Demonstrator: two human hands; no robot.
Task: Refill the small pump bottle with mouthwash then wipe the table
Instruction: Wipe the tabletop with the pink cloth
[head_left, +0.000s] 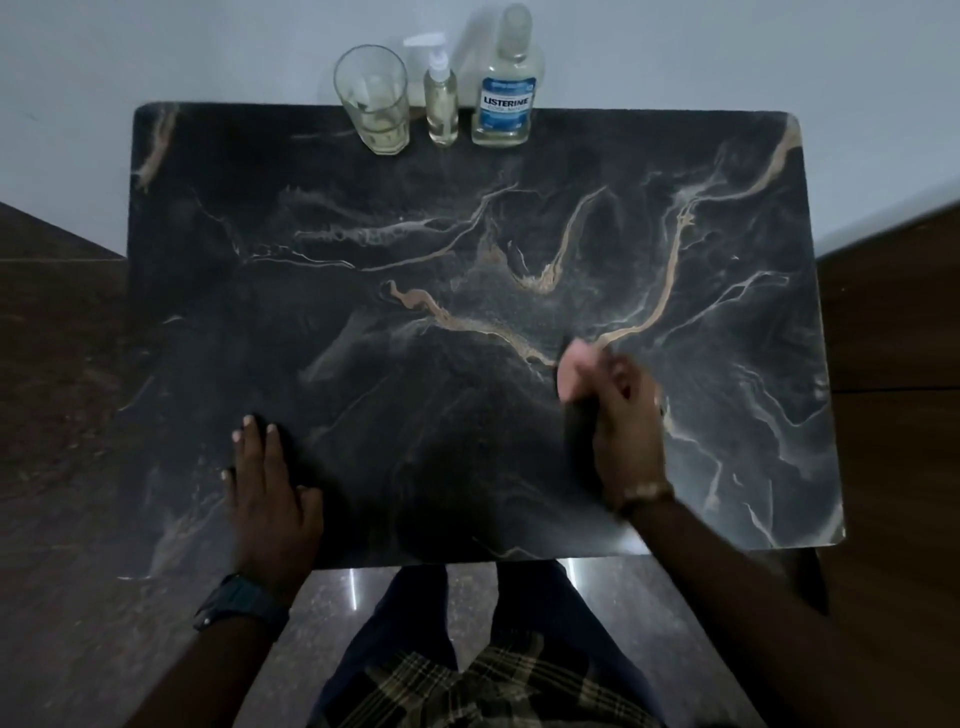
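A small clear pump bottle (441, 98) with a white pump stands at the table's far edge, between a drinking glass (372, 98) and a Listerine mouthwash bottle (506, 88). My right hand (623, 415) is shut on a pale pink cloth (575, 366), pressed on the dark marble table (415, 312) at the right of centre; the hand is motion-blurred. My left hand (270, 488) lies flat on the table near the front left edge, fingers spread, holding nothing.
The table stands against a pale wall. Dark wooden surfaces flank it on both sides. My legs and a plaid shirt hem show below the front edge over a polished stone floor.
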